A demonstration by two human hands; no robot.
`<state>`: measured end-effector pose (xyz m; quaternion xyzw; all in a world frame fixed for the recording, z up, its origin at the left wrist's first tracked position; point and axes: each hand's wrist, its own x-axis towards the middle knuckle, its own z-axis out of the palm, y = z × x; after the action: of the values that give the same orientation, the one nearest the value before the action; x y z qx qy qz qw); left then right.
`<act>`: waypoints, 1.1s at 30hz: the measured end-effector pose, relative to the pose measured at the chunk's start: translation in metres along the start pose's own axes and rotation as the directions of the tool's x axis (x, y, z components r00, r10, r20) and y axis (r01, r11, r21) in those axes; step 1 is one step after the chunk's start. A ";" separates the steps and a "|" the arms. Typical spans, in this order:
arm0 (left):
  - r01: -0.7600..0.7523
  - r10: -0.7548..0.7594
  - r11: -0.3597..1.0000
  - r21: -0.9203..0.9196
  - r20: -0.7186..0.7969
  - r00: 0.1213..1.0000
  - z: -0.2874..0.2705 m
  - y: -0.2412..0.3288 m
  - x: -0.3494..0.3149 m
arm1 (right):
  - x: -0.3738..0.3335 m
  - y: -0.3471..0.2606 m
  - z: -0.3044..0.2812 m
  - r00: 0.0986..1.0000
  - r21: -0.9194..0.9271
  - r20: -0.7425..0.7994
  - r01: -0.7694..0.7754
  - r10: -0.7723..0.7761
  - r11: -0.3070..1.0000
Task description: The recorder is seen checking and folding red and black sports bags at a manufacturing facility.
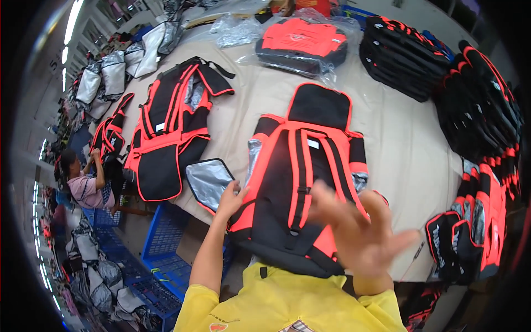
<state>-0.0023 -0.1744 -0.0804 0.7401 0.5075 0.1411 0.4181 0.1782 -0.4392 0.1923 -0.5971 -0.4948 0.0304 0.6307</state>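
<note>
Both hands are apart in the head view. My left hand (229,200) sits with fingers parted at the left edge of the black-and-coral backpack (281,182), beside a silver-lined flap (210,181); I cannot tell whether it touches either. My right hand (362,232), blurred, is raised over the backpack's lower right, fingers spread, gripping nothing. The backpack lies strap side up on the table (398,138), directly before me. Expect soft, flat, fairly light fabric that folds when lifted; the lining looks slippery. Recommended hold: both side seams, or the shoulder straps (336,166).
</note>
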 end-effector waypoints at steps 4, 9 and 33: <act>-0.324 0.410 0.885 0.333 -0.231 0.882 0.001 0.064 0.056 | 0.026 0.154 -0.014 0.914 -0.158 0.230 -0.303 0.333 0.940; -0.499 0.653 0.704 0.506 -0.184 0.735 0.074 0.126 0.125 | -0.084 0.276 0.081 0.755 -0.771 0.455 0.069 0.472 0.633; -0.402 0.474 0.591 0.700 0.103 0.875 0.157 0.033 0.152 | 0.089 0.496 -0.022 0.698 -0.983 0.078 -0.065 0.712 0.171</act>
<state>0.1852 -0.1208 -0.1840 0.9361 0.3432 0.0706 0.0326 0.5125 -0.2577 -0.1397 -0.9201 -0.3828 0.0704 -0.0442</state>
